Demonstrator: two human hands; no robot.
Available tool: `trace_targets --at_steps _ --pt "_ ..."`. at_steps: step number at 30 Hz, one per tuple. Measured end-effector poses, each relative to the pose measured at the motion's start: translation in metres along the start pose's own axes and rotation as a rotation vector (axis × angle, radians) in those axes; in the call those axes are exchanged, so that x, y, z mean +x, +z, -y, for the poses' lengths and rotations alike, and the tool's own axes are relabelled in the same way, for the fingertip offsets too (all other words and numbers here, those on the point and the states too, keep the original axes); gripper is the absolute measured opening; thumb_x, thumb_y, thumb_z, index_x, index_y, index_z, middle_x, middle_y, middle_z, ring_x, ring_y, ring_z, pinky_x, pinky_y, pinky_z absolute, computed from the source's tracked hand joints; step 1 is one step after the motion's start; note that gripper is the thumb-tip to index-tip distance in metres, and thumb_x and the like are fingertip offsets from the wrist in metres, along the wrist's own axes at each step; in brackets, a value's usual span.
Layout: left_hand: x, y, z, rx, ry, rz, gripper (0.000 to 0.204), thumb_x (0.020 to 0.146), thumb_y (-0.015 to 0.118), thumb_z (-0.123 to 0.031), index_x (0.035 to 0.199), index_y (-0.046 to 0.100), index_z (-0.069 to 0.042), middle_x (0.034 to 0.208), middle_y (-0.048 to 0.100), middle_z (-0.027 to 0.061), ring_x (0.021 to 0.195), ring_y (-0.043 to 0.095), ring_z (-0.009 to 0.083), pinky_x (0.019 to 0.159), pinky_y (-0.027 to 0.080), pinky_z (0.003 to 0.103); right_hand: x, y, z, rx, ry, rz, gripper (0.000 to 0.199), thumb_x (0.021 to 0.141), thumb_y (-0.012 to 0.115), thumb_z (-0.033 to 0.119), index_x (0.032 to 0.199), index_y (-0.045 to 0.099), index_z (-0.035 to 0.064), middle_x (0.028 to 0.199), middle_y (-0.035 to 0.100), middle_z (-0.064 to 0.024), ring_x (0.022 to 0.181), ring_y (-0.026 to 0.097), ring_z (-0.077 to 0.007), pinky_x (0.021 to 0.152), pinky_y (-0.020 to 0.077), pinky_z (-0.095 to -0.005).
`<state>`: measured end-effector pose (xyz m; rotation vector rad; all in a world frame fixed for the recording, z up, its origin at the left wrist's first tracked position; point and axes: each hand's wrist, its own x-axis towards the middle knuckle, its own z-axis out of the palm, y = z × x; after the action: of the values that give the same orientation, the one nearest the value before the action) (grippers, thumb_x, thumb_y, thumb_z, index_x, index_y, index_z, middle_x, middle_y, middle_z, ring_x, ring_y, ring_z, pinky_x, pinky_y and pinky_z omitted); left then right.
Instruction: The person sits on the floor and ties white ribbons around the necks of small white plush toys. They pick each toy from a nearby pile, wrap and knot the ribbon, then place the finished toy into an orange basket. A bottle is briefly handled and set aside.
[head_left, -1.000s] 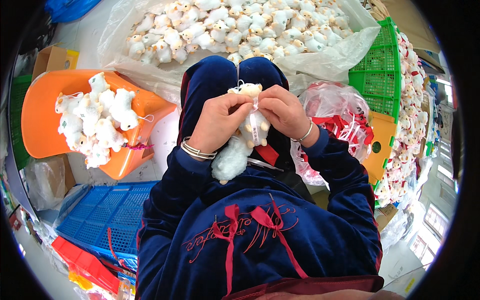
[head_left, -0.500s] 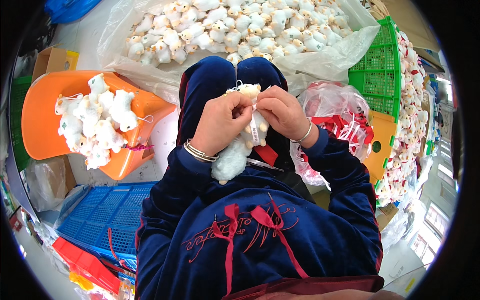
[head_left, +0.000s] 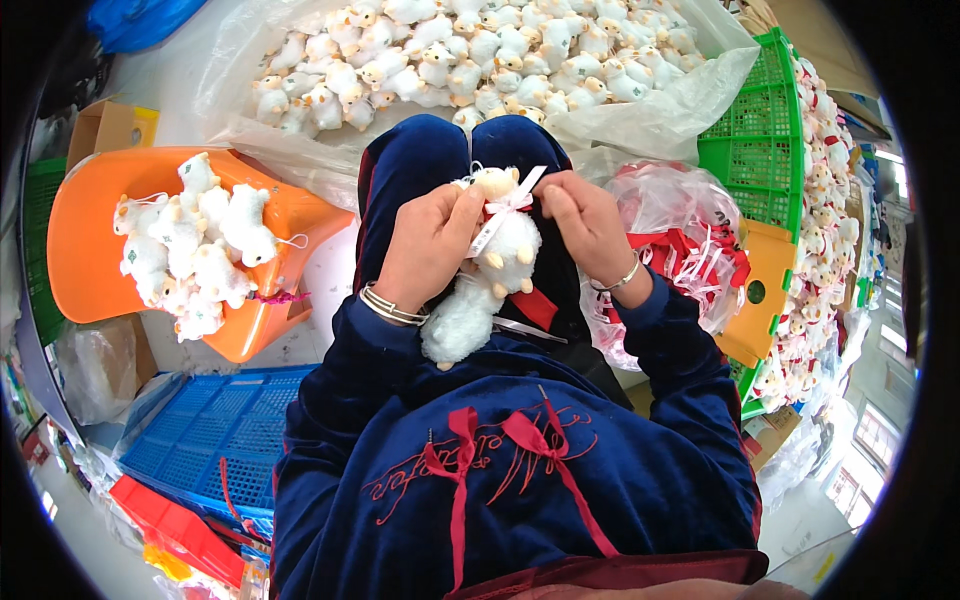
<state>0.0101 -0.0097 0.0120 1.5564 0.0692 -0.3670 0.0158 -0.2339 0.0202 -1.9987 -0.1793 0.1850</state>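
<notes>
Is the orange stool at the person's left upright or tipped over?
Tipped over. The orange stool lies on its side, its hollow underside facing up, and white plush toys are piled inside it.

A pale floor (head_left: pixel 180 75) shows at 11 o'clock. An orange chair (head_left: pixel 70 250) stands at 9, a cardboard box (head_left: pixel 110 128) just above it. Blue crates (head_left: pixel 215 440) and a red crate (head_left: pixel 175 525) lie at 7 to 8. A green crate (head_left: pixel 765 150) stands at 2. Bright windows (head_left: pixel 875 435) light the room at 4.
</notes>
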Motion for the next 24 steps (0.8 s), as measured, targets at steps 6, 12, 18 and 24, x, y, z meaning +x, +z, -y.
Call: trace_targets --at_steps 6,12,18,24 --pt "0.001 0.008 -0.019 0.444 0.033 -0.021 0.034 0.093 0.072 -0.030 0.077 0.067 -0.001 0.066 0.066 0.0098 0.058 0.063 0.0219 0.054 0.047 0.036 0.004 -0.005 0.012 0.357 0.314 0.093 0.044 0.111 0.044 0.036 0.099 0.067 0.0004 0.080 0.061 0.0000 0.068 0.053 -0.0090 0.063 0.0428 -0.0226" --pt "0.000 0.010 -0.019 0.431 0.142 -0.069 0.016 0.091 0.076 -0.013 0.093 0.068 0.001 0.070 0.062 -0.0009 0.063 0.053 0.0038 0.057 0.044 0.022 0.003 0.005 0.008 0.482 0.183 -0.049 0.016 0.103 0.061 0.016 0.103 0.065 -0.0002 0.090 0.063 0.0037 0.078 0.055 -0.0029 0.069 0.0446 -0.0194" --pt "0.000 0.007 -0.020 0.315 0.078 -0.005 0.013 0.092 0.074 -0.010 0.093 0.067 0.000 0.074 0.061 -0.0037 0.065 0.052 0.0024 0.059 0.044 0.020 -0.002 -0.005 0.007 0.578 0.340 -0.025 0.022 0.102 0.064 0.022 0.102 0.066 0.0002 0.088 0.062 0.0043 0.074 0.055 -0.0024 0.064 0.0433 -0.0209" --pt "0.001 0.008 -0.016 0.177 0.077 0.008 0.016 0.093 0.070 -0.012 0.091 0.064 0.002 0.073 0.061 0.0043 0.064 0.054 0.0099 0.061 0.047 0.027 0.017 0.005 0.015 0.342 0.301 -0.009 0.024 0.100 0.067 0.023 0.094 0.070 -0.0004 0.083 0.065 0.0043 0.070 0.054 -0.0038 0.062 0.0426 -0.0226"
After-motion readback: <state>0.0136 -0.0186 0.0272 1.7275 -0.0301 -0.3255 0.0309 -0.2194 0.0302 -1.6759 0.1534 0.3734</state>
